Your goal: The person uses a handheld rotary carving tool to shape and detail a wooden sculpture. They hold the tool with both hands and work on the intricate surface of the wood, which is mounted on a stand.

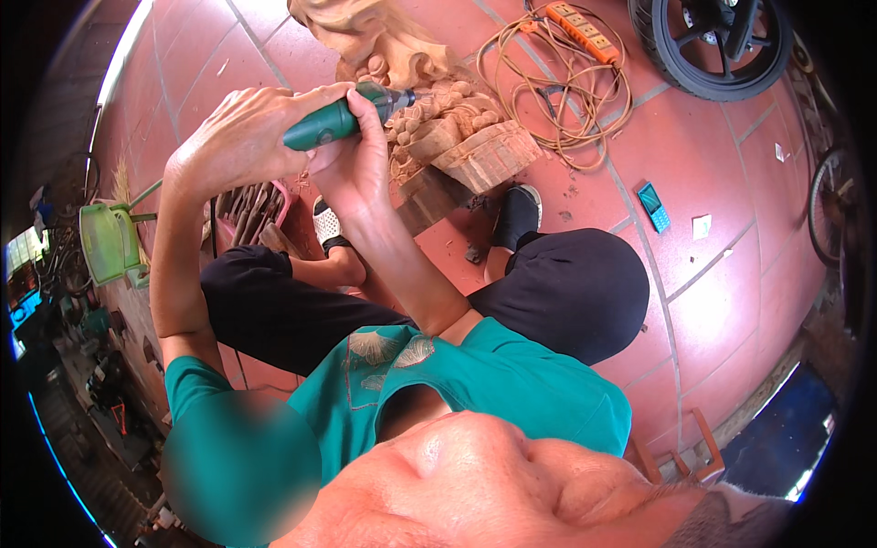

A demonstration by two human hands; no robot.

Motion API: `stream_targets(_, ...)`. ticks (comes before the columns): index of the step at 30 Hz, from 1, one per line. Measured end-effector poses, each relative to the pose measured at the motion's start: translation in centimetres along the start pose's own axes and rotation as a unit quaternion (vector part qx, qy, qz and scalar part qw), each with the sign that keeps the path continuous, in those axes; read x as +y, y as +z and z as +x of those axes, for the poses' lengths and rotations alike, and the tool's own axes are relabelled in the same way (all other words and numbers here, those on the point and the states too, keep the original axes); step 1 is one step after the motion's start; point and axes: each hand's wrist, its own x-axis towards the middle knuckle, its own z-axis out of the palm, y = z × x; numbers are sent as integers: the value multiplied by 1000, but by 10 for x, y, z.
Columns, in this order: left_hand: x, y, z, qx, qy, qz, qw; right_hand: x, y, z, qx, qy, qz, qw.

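Note:
A green die grinder (pixel 322 128) with a dark nose lies across both my hands, slanting up to the right. My left hand (pixel 239 130) grips its rear body, fingers stretched along the top side. Around the front part closes my right hand (pixel 354 163), with a finger up over the casing. The tool's tip meets or nearly meets a carved wooden sculpture (pixel 448 114) of clustered round forms; exact contact is too small to tell. Below the carving, its rough, blocky wooden base (pixel 493 157) rests on a darker wood block (pixel 438 196) between my feet.
An orange power strip (pixel 582 32) and a coiled tan cord (pixel 557 119) lie right of the carving. A motorcycle wheel (pixel 717 46) stands at far right, with a phone (pixel 653 206) on the tiles. Left are a pink basket of carving tools (pixel 274 208) and a green dustpan (pixel 108 242).

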Motion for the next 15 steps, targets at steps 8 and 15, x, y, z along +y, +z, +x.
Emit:
stream_targets(8,2,-3,5,-15,-5,-3,1000,-2,-3,3,6,-10,-1,1000)
stream_targets(15,-2,1,7,1,11,-7,1000,-4,-5,7,-2,-10,0,1000)
